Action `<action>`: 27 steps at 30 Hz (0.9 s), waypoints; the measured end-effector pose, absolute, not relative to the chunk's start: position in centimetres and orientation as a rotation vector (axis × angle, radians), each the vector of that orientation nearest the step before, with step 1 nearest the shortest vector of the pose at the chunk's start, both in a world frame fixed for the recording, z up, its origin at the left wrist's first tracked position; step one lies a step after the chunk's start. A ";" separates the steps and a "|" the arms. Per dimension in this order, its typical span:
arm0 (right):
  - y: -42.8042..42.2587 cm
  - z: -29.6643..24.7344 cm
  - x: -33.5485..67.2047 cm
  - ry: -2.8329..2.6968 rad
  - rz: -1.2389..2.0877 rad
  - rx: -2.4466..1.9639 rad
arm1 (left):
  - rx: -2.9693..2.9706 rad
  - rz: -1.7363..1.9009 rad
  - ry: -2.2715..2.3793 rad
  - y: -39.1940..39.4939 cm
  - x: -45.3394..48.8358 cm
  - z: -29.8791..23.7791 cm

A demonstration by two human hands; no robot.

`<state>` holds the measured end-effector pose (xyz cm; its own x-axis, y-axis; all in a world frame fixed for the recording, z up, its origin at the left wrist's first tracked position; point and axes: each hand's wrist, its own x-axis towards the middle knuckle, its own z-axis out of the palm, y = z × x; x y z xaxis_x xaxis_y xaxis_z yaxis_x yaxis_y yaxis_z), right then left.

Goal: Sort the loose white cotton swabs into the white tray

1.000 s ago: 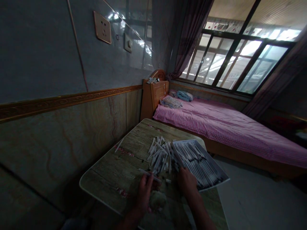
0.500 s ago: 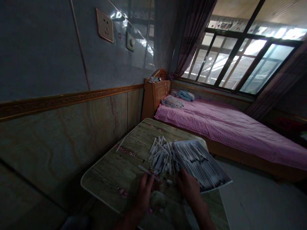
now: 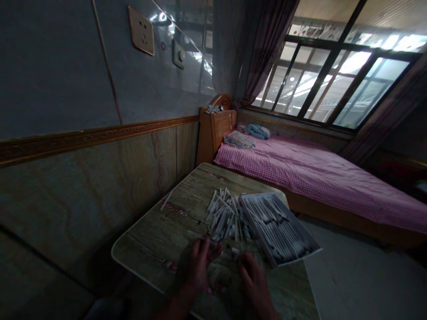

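Note:
My left hand [image 3: 202, 255] is closed around a thin white stick [image 3: 209, 241], dim and partly hidden by the fingers. To its right, my right hand [image 3: 252, 272] has its fingers curled in, low over the table; what they hold, if anything, I cannot make out. A short white piece [image 3: 235, 251] lies by its fingertips. Just beyond both hands is a loose pile of white sticks [image 3: 223, 215]. At the right of the pile, a shallow white box [image 3: 296, 257] holds rows of slender white sticks with dark ends [image 3: 278, 229].
The wood-patterned table [image 3: 143, 244] has rounded corners and a pale rim. One lone white stick [image 3: 167, 200] lies near its left edge. Behind stand a bed with a pink checked cover [image 3: 287, 164] and a wooden headboard [image 3: 218, 129]. A tiled wall [image 3: 140, 178] runs along the left.
My right hand has moved left and nearer to me, away from the box edge. My left hand still has the stick, with less of it showing. The view has shifted slightly.

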<state>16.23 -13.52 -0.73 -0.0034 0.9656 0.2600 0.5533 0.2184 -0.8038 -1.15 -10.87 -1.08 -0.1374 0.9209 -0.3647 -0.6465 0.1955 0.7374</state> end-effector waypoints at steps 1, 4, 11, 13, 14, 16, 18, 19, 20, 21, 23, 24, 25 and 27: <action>-13.5 -0.7 16.2 -1.677 0.650 -1.440 | 0.373 1.403 0.998 -10.9 -1.2 -1.2; -13.4 -0.6 16.0 -1.693 0.694 -1.476 | 0.426 1.411 1.010 -10.9 -1.2 -1.3; -13.2 0.1 15.4 -1.723 0.711 -1.488 | 0.474 1.382 1.067 -11.0 -1.1 -1.3; -13.2 0.2 15.3 -1.734 0.699 -1.485 | 0.506 1.363 1.082 -11.0 -1.0 -1.2; -13.2 0.2 15.4 -1.739 0.688 -1.485 | 0.519 1.364 1.083 -11.0 -1.0 -1.2; -13.2 0.2 15.4 -1.744 0.663 -1.477 | 0.543 1.371 1.069 -11.0 -1.0 -0.9; -13.2 0.1 15.5 -1.740 0.660 -1.455 | 0.544 1.382 1.053 -11.1 -0.9 -0.5; -13.2 0.1 15.5 -1.736 0.670 -1.442 | 0.535 1.385 1.049 -11.2 -0.9 -0.3; -13.2 0.1 15.4 -1.728 0.681 -1.434 | 0.519 1.385 1.047 -11.2 -1.0 -0.1; -13.2 0.1 15.4 -1.719 0.686 -1.432 | 0.501 1.383 1.050 -11.3 -1.0 0.1; -13.1 0.0 15.2 -1.707 0.663 -1.450 | 0.476 1.367 1.060 -11.3 -1.1 0.3; -13.0 0.0 15.2 -1.711 0.643 -1.459 | 0.472 1.356 1.068 -11.3 -1.2 0.3; -13.0 0.0 15.1 -1.719 0.620 -1.467 | 0.472 1.341 1.080 -11.2 -1.2 0.3; -12.9 0.1 15.1 -1.744 0.583 -1.471 | 0.486 1.327 1.092 -11.1 -1.3 -0.1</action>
<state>15.06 -12.92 0.11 -0.0401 0.9646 0.2606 0.6140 0.2295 -0.7552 -1.26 -11.12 -0.06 -0.1239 0.9278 -0.3520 -0.5238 0.2402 0.8173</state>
